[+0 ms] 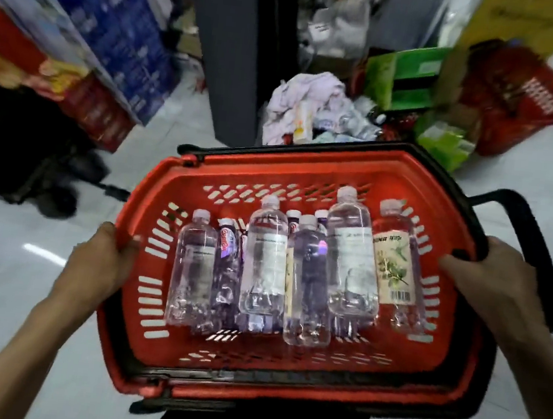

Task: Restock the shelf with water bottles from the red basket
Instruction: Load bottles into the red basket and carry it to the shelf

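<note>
A red basket with black handles is held in front of me above the floor. Several clear water bottles with white caps lie side by side in it, some with purple labels and one at the right with a pale floral label. My left hand grips the basket's left rim, thumb over the edge. My right hand grips the right rim, fingers curled over it next to the black handle. No shelf shows plainly.
Stacked blue and red cartons stand at the left on the pale floor. A dark grey post rises ahead. Behind the basket lie crumpled cloth, loose bottles, green boxes and another red basket. A black wheeled object sits at the left.
</note>
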### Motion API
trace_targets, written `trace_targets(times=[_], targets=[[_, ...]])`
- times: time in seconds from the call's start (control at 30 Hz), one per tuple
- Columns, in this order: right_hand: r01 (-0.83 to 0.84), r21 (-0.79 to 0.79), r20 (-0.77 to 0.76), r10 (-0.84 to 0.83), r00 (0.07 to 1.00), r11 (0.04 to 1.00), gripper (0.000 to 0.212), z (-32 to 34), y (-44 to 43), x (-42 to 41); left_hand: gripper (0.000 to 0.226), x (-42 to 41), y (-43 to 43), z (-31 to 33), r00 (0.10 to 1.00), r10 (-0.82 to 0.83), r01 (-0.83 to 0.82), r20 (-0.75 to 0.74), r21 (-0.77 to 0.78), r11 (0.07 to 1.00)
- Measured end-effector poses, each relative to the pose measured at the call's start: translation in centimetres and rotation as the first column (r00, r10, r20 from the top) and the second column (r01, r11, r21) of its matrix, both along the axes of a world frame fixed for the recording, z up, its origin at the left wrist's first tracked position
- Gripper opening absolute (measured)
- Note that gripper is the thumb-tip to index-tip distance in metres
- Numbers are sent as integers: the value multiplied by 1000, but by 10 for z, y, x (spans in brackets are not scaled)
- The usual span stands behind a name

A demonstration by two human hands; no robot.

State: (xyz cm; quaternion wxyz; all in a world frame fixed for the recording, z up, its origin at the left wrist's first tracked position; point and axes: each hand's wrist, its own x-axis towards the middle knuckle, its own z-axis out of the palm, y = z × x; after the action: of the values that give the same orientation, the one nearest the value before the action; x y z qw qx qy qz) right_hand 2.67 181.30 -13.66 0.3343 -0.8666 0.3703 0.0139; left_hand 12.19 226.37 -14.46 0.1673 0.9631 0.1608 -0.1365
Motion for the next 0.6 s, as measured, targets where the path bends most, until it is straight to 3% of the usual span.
trace_targets(times=[0.1,0.27,0.43,0.6], targets=[[105,-48,-28,-107,994,993,24,5,-44,3,45,60,-47,-6,982,-190,190,-21,3,982],[343,-86,-100,-350,931,936,26,3,-104,11,29,178,-171,-17,901,-435,435,-4,37,900],[566,-102,-122,-575,809,818,28,-2,-148,-5,36,266,-304,-8,738,-674,671,6,98,735],[758,-79,-120,-761,637,647,34,-17,-202,-29,38,303,-468,2,506,-859,851,75,123,511]])
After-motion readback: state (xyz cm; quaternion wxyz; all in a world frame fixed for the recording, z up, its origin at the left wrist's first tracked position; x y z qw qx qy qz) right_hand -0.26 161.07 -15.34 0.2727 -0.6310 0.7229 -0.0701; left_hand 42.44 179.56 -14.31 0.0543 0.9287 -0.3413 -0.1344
